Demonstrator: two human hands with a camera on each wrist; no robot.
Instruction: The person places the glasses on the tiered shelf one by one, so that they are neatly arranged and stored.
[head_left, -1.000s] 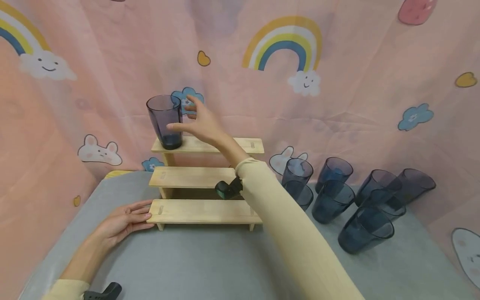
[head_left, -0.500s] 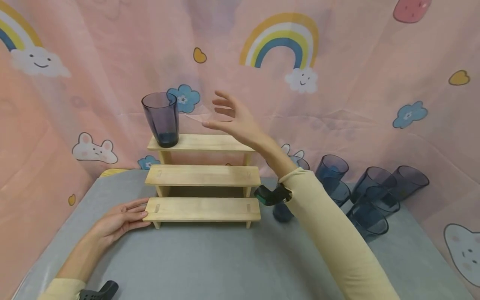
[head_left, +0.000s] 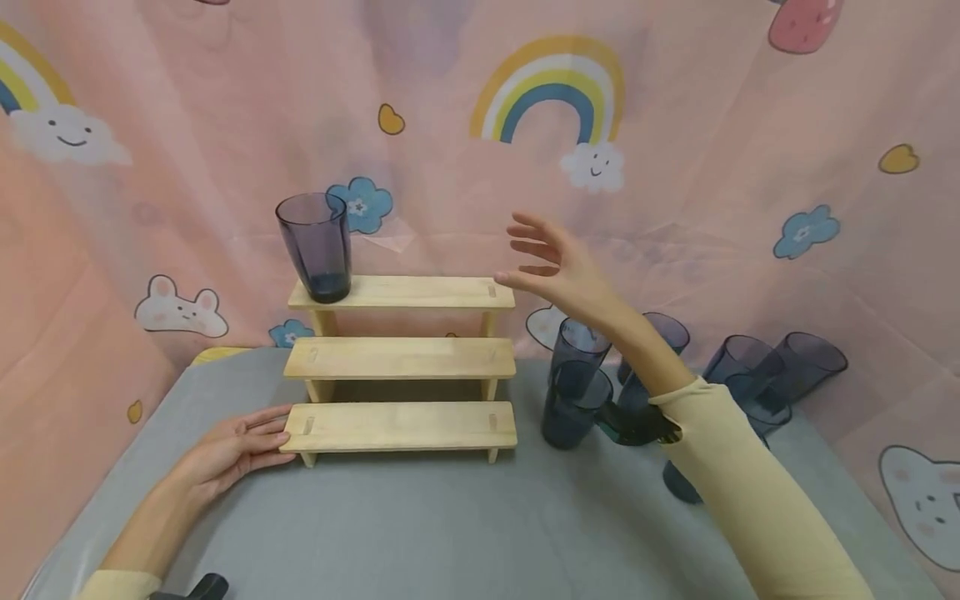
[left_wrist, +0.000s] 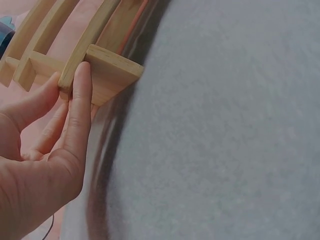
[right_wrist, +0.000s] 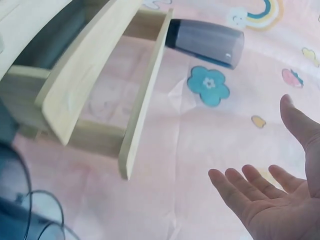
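Note:
A three-step wooden display stand (head_left: pixel 401 425) stands on the grey table. At the left end of its top step a purple-blue tinted drinking glass (head_left: pixel 315 250) sits upright; in the right wrist view the same glass (right_wrist: pixel 207 42) shows sideways. My left hand (head_left: pixel 225 454) pinches the left end of the lowest step, thumb on one face and fingers on the other, as the left wrist view (left_wrist: pixel 55 145) shows. My right hand (head_left: pixel 573 271) is in the air beyond the top step's right end, fingers spread and holding nothing. In the right wrist view its palm (right_wrist: pixel 280 210) is bare.
Several more tinted glasses (head_left: pixel 573 408) stand on the table right of the stand, partly hidden by my right forearm and its wrist camera. A pink curtain (head_left: pixel 442 192) with printed rainbows hangs close behind the stand. Grey cloth (head_left: pixel 420 525) covers the table in front.
My right hand has drawn away from the glass on the top step and moved right, toward the other glasses. The glass stays where it stood. My left hand keeps its hold on the stand.

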